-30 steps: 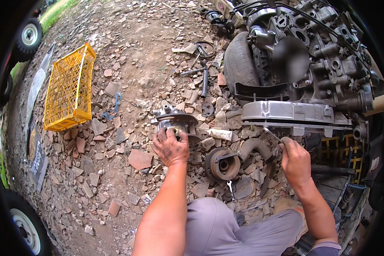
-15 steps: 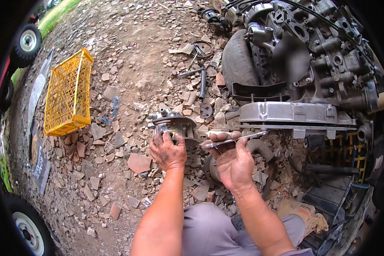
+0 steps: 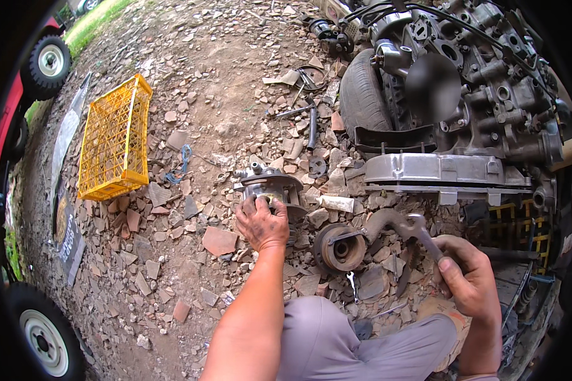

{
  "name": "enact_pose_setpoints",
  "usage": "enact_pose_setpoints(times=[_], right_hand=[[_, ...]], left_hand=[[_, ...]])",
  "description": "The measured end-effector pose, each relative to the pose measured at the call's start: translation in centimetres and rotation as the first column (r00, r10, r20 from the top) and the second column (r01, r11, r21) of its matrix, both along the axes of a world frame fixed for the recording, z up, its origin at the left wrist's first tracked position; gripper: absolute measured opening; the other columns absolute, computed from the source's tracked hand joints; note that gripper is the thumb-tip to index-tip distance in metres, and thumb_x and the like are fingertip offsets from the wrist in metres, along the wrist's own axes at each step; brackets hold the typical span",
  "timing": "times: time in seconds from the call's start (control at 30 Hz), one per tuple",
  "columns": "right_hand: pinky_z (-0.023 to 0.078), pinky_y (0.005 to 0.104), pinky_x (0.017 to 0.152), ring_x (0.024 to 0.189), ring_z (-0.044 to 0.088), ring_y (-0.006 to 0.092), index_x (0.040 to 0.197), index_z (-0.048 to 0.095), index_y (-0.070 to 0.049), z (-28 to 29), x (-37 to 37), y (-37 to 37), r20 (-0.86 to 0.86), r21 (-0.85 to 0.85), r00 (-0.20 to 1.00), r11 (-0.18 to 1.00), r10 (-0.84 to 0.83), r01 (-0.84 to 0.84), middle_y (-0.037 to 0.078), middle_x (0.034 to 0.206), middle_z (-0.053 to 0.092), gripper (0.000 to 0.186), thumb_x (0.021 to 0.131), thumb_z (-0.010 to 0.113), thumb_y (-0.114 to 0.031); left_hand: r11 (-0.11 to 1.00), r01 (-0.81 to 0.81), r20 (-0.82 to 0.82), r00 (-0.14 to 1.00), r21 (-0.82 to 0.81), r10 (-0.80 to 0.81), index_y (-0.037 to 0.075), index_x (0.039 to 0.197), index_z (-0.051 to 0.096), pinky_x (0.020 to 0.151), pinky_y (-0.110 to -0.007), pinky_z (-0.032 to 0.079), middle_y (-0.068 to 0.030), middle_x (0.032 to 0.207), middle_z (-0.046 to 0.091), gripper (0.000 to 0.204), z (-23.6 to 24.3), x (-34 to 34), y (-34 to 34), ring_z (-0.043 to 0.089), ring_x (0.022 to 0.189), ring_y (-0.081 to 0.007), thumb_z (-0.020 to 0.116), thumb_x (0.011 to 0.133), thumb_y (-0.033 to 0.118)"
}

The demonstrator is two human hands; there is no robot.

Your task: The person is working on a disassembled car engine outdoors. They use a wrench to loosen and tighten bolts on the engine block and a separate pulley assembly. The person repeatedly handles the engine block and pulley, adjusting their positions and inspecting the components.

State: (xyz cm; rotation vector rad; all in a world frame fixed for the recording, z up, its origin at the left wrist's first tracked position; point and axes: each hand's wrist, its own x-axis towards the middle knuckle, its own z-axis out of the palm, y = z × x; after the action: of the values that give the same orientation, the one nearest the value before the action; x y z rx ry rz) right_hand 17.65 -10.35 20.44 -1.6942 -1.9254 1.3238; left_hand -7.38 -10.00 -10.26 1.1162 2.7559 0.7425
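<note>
My left hand (image 3: 261,222) grips the front of a round metal housing (image 3: 264,182) with flanges and short pipe fittings, resting on the rubble. My right hand (image 3: 464,273) is closed round a steel wrench (image 3: 428,241), its open-jaw head pointing up and left. Between my hands lie a round pulley-like part (image 3: 339,247) with a dark bar across it, a small shiny wrench (image 3: 353,286) below that, a curved grey hose (image 3: 381,222) and a white tube (image 3: 335,204).
A large engine (image 3: 476,108) with a silver cover (image 3: 445,165) fills the right, beside a tyre (image 3: 362,92). A yellow crate (image 3: 113,140) stands at the left. Beyond are a red vehicle's wheels (image 3: 49,62), a plastic sheet and grass. Loose tools lie among broken tiles.
My right hand has swung left and back rightward, lower than at first, turning the wrench so its head points upward. My left hand stays on the housing.
</note>
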Motion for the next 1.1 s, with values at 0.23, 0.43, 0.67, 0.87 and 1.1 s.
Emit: enact_pose_setpoints(times=[0.23, 0.43, 0.67, 0.87, 1.1], right_hand=[[0.047, 0.0418, 0.066, 0.072, 0.059, 0.0312, 0.095, 0.069, -0.003, 1.3, -1.4, 6.0, 0.779, 0.448, 0.599, 0.503, 0.188, -0.739, 0.012, 0.075, 0.062, 0.024, 0.072, 0.063, -0.001], [0.05, 0.0406, 0.064, 0.071, 0.064, 0.0305, 0.081, 0.07, -0.005, 2.6, -5.0, 8.1, 0.925, 0.175, 0.294, 0.416, 0.241, -0.892, 0.013, 0.071, 0.063, 0.015, 0.068, 0.061, -0.007], [0.052, 0.0365, 0.064, 0.073, 0.068, 0.0254, 0.071, 0.071, -0.008, 2.3, -8.7, 8.6, 0.947, -0.07, 0.064, 0.398, 0.314, -0.915, 0.012, 0.072, 0.067, 0.007, 0.068, 0.065, -0.01], [0.049, 0.0311, 0.064, 0.074, 0.069, 0.0186, 0.071, 0.071, -0.012, 1.9, -12.3, 7.4, 0.91, -0.357, -0.226, 0.379, 0.347, -0.854, 0.004, 0.071, 0.068, 0.004, 0.068, 0.072, -0.015], [0.051, 0.0435, 0.061, 0.067, 0.063, 0.0338, 0.08, 0.057, -0.003, -1.5, -0.8, 8.2, 0.93, 0.174, 0.32, 0.551, 0.18, -0.816, 0.017, 0.069, 0.059, 0.009, 0.072, 0.059, -0.002]], left_hand=[[1.0, -0.022, -0.006, 1.0, -0.015, 0.022, 0.012, 0.099, 0.066, 0.104, -0.052, 0.03, -0.0079, 0.124, 0.052, 0.04, -0.3, -0.4, -0.3, 0.04, 0.122, -0.0307, 0.049, 0.086, 0.046], [1.0, -0.01, -0.013, 1.0, -0.006, 0.01, 0.011, 0.099, 0.066, 0.105, -0.052, 0.03, -0.0082, 0.123, 0.053, 0.04, -0.2, -0.1, -0.1, 0.04, 0.121, -0.0308, 0.049, 0.086, 0.045], [0.999, -0.034, -0.042, 0.999, 0.007, 0.035, 0.01, 0.098, 0.066, 0.104, -0.051, 0.032, -0.0085, 0.122, 0.053, 0.038, -0.2, -0.6, -0.4, 0.041, 0.12, -0.0312, 0.053, 0.084, 0.043], [1.0, 0.016, -0.035, 0.999, 0.016, -0.016, 0.01, 0.097, 0.065, 0.103, -0.051, 0.033, -0.0084, 0.122, 0.052, 0.037, -0.3, 0.5, 0.2, 0.041, 0.12, -0.0322, 0.054, 0.084, 0.043], [1.0, -0.022, -0.084, 0.996, -0.005, 0.022, 0.008, 0.096, 0.065, 0.103, -0.051, 0.033, -0.0099, 0.121, 0.052, 0.037, -0.3, -0.9, -0.5, 0.041, 0.119, -0.0328, 0.052, 0.085, 0.042]])
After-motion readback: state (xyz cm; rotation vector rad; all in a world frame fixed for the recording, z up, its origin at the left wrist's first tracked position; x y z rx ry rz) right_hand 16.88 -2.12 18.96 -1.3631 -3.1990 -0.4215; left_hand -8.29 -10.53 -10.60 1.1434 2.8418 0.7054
